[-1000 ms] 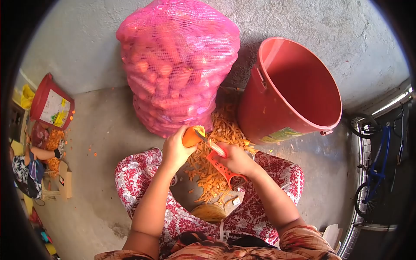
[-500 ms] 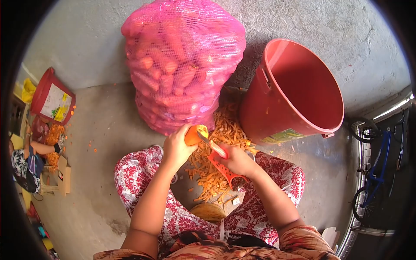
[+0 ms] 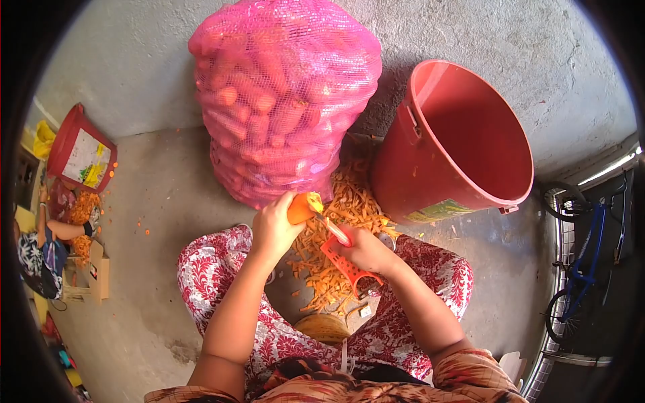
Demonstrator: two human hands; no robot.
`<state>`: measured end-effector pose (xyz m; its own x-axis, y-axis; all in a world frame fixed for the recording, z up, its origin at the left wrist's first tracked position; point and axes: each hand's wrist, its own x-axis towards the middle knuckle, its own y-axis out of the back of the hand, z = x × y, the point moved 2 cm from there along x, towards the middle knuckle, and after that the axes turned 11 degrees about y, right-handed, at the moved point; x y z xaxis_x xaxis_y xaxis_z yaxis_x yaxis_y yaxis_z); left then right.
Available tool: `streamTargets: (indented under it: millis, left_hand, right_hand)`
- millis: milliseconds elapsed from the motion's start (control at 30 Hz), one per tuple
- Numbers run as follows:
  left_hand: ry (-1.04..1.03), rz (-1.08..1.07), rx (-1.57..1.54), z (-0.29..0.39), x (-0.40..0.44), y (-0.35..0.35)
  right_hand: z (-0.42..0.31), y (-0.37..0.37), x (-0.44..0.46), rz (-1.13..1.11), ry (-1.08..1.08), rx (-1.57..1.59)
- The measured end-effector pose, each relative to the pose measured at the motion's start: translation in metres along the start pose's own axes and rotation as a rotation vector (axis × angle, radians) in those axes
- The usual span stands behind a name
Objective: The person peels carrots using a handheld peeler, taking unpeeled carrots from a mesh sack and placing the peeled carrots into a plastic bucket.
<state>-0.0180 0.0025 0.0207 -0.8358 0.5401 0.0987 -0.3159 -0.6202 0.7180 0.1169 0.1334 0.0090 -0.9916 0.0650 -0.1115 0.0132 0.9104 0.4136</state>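
Left hand [image 3: 275,225]: carrot [image 3: 298,211] gripped | right hand [image 3: 368,250]: knife [image 3: 338,232] grasped, red perforated tool [image 3: 347,270] beneath | risk: left fingers [image 3: 285,201] could be nicked; blade [image 3: 320,216] perhaps deflected by carrot's cut end [image 3: 314,201]

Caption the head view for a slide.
Left hand grips a carrot, right hand holds a red-handled knife, above orange peelings near a pink mesh sack.

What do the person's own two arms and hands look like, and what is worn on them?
Each grip is a bare human hand: the left hand and the right hand, with no gloves. The left forearm and right forearm are uncovered. The short sleeves have a streaky print in orange, brown and dark tones.
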Motion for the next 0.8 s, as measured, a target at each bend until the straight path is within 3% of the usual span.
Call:
streamTargets:
  millis: [233,433,733,800]
  left_hand:
    - [-0.155,0.095,0.142,-0.002,-0.004,0.007]
    - [0.033,-0.256,-0.058,-0.012,0.001,0.001]
    - [0.085,-0.277,-0.114,-0.002,-0.003,0.003]
    - [0.120,-0.452,-0.229,-0.015,0.000,-0.003]
  right_hand:
    - [0.009,-0.015,0.001,-0.083,-0.133,0.199]
    - [0.018,-0.023,0.002,-0.025,-0.116,0.199]
    - [0.024,-0.026,0.005,0.027,-0.068,0.083]
    - [0.028,-0.027,0.005,0.024,-0.047,0.047]
